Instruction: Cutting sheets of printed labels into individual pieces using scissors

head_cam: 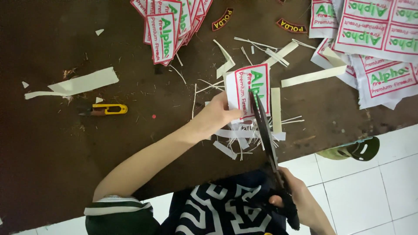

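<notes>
Label patch (pixel 251 89): white cloth with a red border and green lettering, lying over the brown table (pixel 52 143) near its front edge.
Left hand (pixel 217 116): closing its fingers on the patch's lower left corner, pinning it.
Right hand (pixel 292 196): gripping the black handles of the scissors (pixel 264 130).
Scissors: blades cutting into the patch's right side.
Scraps (pixel 244 138): white strips lying beneath the patch.
Yellow snips (pixel 106 109): resting well to the left.
Cut patches (pixel 172 19): stacked at the far edge.

Garment-label workshop: stacked embroidered patches (pixel 167 26), offcut strips (pixel 244 135), thread snips (pixel 104 109).
</notes>
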